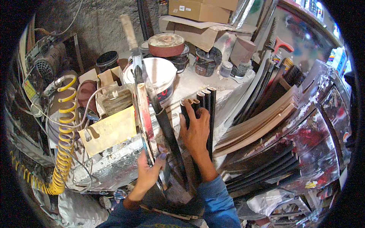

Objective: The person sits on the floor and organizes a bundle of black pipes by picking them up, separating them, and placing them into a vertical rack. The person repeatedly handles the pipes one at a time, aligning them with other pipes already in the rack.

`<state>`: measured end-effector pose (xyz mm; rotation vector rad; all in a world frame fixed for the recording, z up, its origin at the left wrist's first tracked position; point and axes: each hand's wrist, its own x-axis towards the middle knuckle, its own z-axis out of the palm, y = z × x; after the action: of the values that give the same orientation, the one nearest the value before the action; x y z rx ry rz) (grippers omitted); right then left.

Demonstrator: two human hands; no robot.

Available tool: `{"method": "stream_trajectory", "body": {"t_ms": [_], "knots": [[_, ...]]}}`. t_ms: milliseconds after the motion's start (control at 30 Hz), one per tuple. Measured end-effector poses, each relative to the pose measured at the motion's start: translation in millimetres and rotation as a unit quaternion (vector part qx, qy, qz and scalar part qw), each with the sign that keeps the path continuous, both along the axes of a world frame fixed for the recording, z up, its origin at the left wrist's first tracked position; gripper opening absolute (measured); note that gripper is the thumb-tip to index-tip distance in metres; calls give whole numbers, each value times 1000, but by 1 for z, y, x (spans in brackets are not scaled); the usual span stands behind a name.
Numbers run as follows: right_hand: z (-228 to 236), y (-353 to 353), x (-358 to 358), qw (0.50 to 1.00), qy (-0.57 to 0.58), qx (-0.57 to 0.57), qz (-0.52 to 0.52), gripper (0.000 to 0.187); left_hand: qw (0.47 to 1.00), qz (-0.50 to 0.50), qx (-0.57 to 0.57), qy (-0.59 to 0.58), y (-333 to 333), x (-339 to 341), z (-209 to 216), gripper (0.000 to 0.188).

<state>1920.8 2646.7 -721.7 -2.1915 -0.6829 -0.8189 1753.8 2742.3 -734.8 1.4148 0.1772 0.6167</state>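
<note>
My left hand (pixel 149 175) is closed around the lower part of long, paint-smeared sticks. One is a red and white stick (pixel 147 119); beside it runs a taller, pale-ended stick (pixel 129 32). My right hand (pixel 197 131) is wrapped over the upper ends of a bundle of upright black tubes (pixel 211 114) with pale rims. Its fingers hide part of them. Between my hands stands another dark tube (pixel 171 140), leaning, with a blurred stick (pixel 153 91) in or just behind its top; I cannot tell which.
A paint-crusted bench (pixel 228 91) carries a white bucket (pixel 161 70), a brown-red round tin (pixel 166 45) and black pots (pixel 207 60). A coiled yellow hose (pixel 62 171) hangs at left. Curved brown strips (pixel 262 119) and black tubes (pixel 266 167) lie at right. A cardboard box (pixel 197 10) sits behind.
</note>
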Motion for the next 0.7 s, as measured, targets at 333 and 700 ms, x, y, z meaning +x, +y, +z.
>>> {"method": "stream_trajectory", "body": {"t_ms": [333,700], "knots": [[9,-49,-58,984,-25,166,-62,38,997,54,54,17,0,-3,0,17],[1,-129,-138,995,4,98,4,62,999,-27,-17,-22,-18,-8,-13,37]]}}
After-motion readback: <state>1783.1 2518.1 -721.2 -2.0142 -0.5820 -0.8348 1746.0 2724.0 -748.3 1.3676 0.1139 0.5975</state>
